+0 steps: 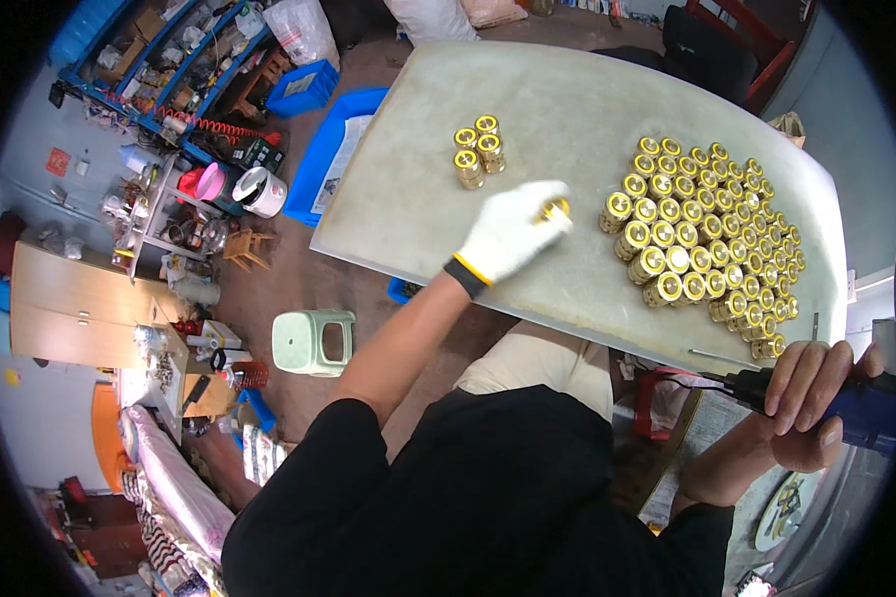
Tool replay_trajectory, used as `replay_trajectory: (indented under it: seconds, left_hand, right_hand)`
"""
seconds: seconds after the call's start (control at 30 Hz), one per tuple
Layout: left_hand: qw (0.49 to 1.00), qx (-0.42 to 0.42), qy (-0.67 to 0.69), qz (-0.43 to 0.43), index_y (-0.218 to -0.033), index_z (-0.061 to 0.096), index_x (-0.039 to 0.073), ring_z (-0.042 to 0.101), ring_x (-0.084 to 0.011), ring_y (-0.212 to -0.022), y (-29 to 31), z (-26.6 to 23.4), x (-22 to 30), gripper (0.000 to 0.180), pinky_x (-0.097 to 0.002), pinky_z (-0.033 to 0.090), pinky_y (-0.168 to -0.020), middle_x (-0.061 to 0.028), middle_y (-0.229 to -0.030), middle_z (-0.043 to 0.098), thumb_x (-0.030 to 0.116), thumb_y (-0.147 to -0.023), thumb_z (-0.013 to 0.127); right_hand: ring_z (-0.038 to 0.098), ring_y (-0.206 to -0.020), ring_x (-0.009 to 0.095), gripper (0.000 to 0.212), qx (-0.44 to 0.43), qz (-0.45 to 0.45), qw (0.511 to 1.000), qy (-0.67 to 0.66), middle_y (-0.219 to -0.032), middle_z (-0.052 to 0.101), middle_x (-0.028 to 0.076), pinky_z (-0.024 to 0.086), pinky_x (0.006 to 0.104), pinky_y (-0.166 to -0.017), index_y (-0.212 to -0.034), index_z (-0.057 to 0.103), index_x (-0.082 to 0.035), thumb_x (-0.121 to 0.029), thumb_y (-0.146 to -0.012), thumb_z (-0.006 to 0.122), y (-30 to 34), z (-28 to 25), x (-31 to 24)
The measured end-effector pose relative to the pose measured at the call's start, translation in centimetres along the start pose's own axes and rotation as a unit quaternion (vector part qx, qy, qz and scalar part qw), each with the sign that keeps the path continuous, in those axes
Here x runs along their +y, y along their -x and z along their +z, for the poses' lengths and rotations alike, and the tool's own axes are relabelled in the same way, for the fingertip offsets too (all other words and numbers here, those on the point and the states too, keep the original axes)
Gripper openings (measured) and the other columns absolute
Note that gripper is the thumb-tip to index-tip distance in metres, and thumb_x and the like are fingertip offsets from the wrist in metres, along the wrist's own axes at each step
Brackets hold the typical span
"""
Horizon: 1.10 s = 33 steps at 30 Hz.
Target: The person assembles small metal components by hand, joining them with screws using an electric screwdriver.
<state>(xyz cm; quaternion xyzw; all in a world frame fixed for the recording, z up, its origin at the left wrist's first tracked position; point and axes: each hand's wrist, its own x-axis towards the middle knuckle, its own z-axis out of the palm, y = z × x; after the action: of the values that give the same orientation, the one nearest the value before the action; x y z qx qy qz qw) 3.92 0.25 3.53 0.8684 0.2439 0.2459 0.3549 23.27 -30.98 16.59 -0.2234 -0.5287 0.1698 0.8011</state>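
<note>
My left hand (513,231), in a white glove with a dark cuff, is over the table with its fingers closed round a brass cylinder (555,210). Only the cylinder's gold end shows past the fingers. To its upper left, a small group of upright brass cylinders (469,169) stands apart. A large cluster of the same brass cylinders (686,234) fills the table's right part. At the right edge, my bare right hand (811,398) is wrapped round a dark tool with a black front (750,388) and a blue body (866,413).
The pale table (408,189) has a blue crate (314,169) against its left end. A light green stool (304,341) stands on the floor at left. Blue shelves (154,60) hold clutter behind. A thin metal rod (727,357) shows near the table's front right edge.
</note>
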Motion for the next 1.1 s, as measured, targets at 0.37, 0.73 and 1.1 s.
replay_trajectory:
  seconds: [0.37,0.73,1.1]
  left_hand:
    - [0.965,0.102,-0.192,0.15,-0.123,0.076,0.005,0.07,-0.0317,-0.096,2.5,-4.0,0.3,0.036,-0.0413,0.053,-0.089,-0.013,-0.097,0.075,0.022,-0.092,0.08]
    - [0.926,-0.186,-0.324,0.05,-0.153,0.059,0.017,0.067,-0.0373,-0.121,-0.5,-5.3,-4.0,0.068,-0.0424,0.046,-0.107,-0.0174,-0.14,0.07,0.055,-0.097,0.069]
    - [0.944,-0.127,-0.305,0.015,-0.154,0.059,0.024,0.063,-0.0398,-0.13,-6.5,-4.6,-7.7,0.068,-0.0477,0.044,-0.108,-0.0175,-0.144,0.068,0.064,-0.099,0.061]
  right_hand:
    - [0.056,-0.057,0.006,0.061,0.061,-0.043,0.994,0.075,-0.077,0.056,-0.001,0.051,0.0201,-0.057,-0.144,0.041,0.001,-0.022,-0.098,0.073,0.5,-2.2,-1.6]
    - [0.047,-0.059,0.003,0.032,0.103,0.015,0.991,0.087,-0.074,0.053,-0.005,0.043,0.0176,-0.062,-0.109,0.055,-0.003,-0.029,-0.098,0.071,1.6,-4.8,-3.6]
    - [0.055,-0.055,0.002,0.067,0.012,-0.039,0.994,0.106,-0.079,0.056,-0.004,0.05,0.0152,-0.06,-0.149,0.042,0.001,-0.033,-0.097,0.067,1.4,-5.2,-3.3]
